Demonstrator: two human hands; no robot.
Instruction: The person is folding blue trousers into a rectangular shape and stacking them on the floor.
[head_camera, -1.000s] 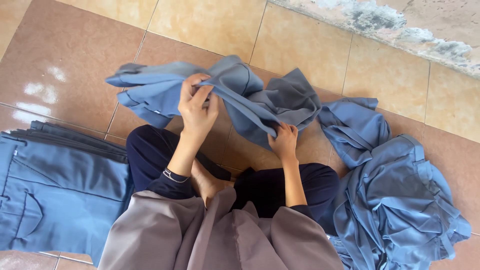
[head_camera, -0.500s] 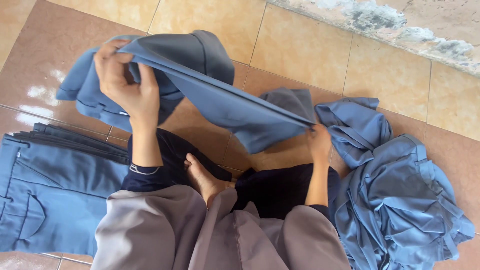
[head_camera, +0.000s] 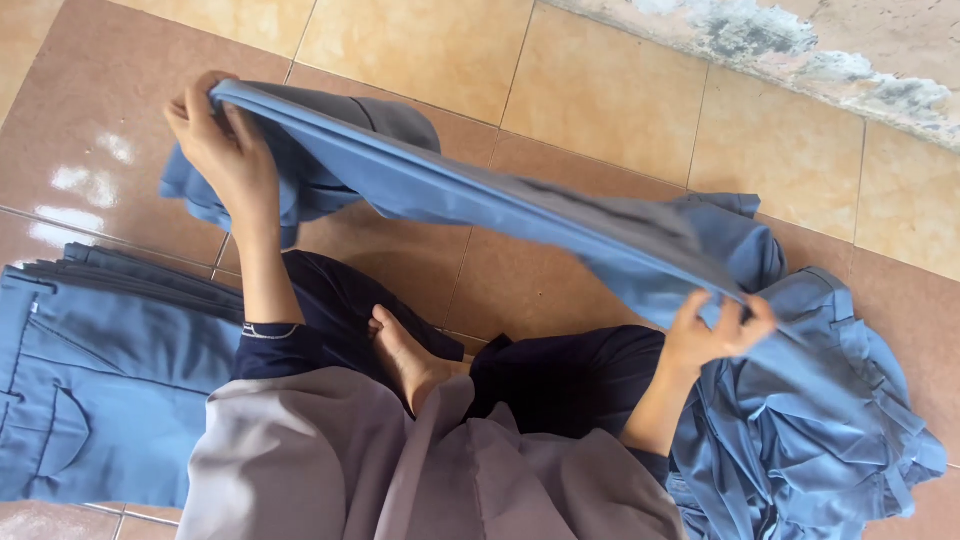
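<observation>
Stretching a blue-grey garment (head_camera: 520, 215) between both hands, the person sits cross-legged on the tiled floor (head_camera: 620, 100); the hands are wide apart, each clamped on one end of the cloth; the left hand (head_camera: 225, 145) is raised at the garment's upper end, fingers curled over the folded edge; the right hand (head_camera: 715, 330) pinches the lower end, thumb on top, just above the crumpled heap of blue clothes (head_camera: 820, 420); between the two grips the garment hangs taut as a long sloping band, clear of the floor, while a loose part of it droops behind the left hand and rests on the tiles; below the garment, a bare foot (head_camera: 405, 355) shows between the person's dark trouser legs, and a grey top (head_camera: 400, 470) covers the lap nearer still to the camera; beside the garment's upper end, past the left forearm, lies a neat stack of folded blue trousers (head_camera: 100, 390) with a pocket flap showing; beyond the garment, a stained wall base (head_camera: 800, 50) borders the floor.
</observation>
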